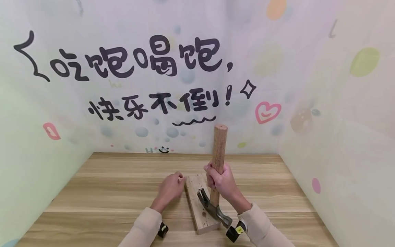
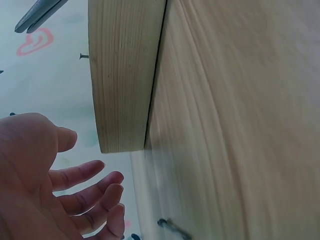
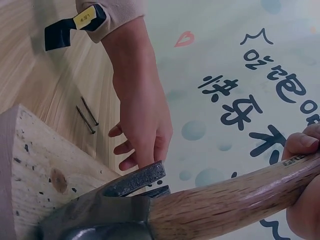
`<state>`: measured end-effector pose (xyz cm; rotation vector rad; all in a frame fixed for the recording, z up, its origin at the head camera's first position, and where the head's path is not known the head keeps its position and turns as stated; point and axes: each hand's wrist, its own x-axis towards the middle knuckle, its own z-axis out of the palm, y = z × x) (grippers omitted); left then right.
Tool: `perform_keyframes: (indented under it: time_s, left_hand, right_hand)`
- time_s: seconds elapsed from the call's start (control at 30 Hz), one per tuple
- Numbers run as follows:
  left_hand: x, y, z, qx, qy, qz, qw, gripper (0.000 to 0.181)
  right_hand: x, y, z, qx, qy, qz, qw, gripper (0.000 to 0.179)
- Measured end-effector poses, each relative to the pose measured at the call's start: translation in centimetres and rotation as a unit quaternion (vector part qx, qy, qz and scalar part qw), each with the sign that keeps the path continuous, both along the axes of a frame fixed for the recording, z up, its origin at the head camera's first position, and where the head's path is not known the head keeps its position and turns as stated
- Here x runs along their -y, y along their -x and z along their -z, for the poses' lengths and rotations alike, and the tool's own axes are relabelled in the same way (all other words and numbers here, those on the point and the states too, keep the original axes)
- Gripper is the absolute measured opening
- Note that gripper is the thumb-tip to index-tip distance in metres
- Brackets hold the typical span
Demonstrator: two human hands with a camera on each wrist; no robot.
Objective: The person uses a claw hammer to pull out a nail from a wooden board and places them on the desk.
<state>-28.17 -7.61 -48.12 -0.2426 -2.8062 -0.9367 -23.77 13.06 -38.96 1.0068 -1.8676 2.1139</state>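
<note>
White printed wall (image 1: 172, 82) backs the far edge of a tan wood-grain table (image 1: 117, 185). Pale rectangular wooden block (image 1: 200, 220)'s about midway between the side edges, steel claw hammer with a brown wooden handle (image 1: 219, 147) over it, right hand (image 1: 224, 180) wrapped round the handle. Left hand (image 1: 171, 187)'s loosely curled, holding nothing, by the block's far-left corner.

The head camera looks forward and down over the tabletop (image 1: 92, 199); closer wrist views share the wooden block (image 2: 122, 75).
</note>
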Motion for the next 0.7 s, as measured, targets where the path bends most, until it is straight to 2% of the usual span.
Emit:
perform_keyframes:
  time_s: [0.37,0.5,0.7]
  left_hand:
    - [-1.7,0.7,0.1,0.017,0.007,0.014,0.9997,0.034]
    - [-2.3,0.9,0.2,0.021,0.025,0.008,0.9994,0.035]
    - [-2.8,1.2,0.7,0.040,0.061,0.024,0.9971,0.040]
  right_hand:
    - [0.1,0.0,0.0,0.000,-0.009,0.009,0.9999,0.024]
    - [0.1,0.1,0.0,0.009,-0.003,0.004,0.9999,0.024]
    - [0.2,-0.2,-0.1,0.009,-0.005,0.004,0.9999,0.021]
